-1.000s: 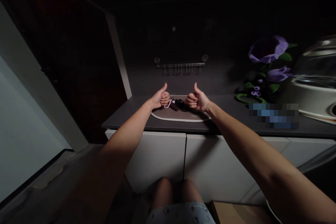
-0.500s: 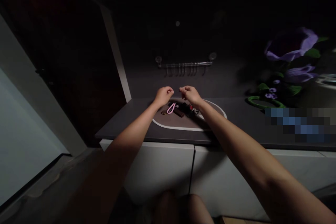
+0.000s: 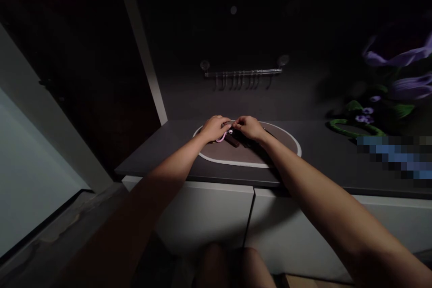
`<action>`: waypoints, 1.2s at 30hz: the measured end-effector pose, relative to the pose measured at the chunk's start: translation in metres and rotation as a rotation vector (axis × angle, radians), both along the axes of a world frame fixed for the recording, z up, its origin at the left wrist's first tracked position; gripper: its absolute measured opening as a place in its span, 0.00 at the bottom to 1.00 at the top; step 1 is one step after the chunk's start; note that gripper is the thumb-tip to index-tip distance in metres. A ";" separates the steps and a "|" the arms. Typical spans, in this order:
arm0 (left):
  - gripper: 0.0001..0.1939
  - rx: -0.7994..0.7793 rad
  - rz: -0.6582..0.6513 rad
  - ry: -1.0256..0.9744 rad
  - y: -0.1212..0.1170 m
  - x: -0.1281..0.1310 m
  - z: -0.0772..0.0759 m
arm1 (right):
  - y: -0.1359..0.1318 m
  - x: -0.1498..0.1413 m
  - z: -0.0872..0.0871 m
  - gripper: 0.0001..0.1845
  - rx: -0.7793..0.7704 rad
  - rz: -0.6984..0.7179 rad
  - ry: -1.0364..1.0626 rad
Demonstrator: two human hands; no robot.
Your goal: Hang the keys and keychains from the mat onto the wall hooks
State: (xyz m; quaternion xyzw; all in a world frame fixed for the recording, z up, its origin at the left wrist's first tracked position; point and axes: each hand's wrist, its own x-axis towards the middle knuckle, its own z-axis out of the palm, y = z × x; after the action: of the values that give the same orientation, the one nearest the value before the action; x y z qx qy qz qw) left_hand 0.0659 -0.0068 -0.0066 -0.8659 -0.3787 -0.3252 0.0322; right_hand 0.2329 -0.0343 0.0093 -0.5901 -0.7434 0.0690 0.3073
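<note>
Low over an oval brown mat [image 3: 243,157] with a white rim, both of my hands are close together. My left hand [image 3: 213,129] is on the left, thumb and fingers drawn together beside a pink strap loop [image 3: 221,138]. It covers part of the loop, and whatever its fingertips hold is hidden. My right hand [image 3: 249,128] has its fingers curled into a pinch just right of a small shiny ball [image 3: 231,132]; what lies in that pinch is too small and dark to name. A dark brown bar-shaped piece [image 3: 232,141] rests on the mat below the hands.
The mat lies on a dark countertop [image 3: 155,150] above white cabinet doors [image 3: 209,207]. A clear rail with several hooks [image 3: 243,73] is fixed to the wall behind. Purple flowers [image 3: 398,56] with a green ring-shaped base [image 3: 357,132] stand on the right.
Both hands have come down from above the mat onto the small things there. They now cover the red-and-black items and part of the pink loop. The view has shifted slightly.
</note>
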 end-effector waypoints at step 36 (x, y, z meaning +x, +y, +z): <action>0.06 -0.290 -0.202 -0.471 -0.014 -0.001 0.014 | 0.005 -0.006 0.001 0.11 0.311 0.314 0.337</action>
State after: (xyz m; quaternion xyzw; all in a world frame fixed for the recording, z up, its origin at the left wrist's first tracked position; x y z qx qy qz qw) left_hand 0.0648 -0.0208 0.0070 -0.7954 -0.3301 -0.4613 -0.2133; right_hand 0.2270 -0.0294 0.0100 -0.3935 -0.7657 0.0980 0.4993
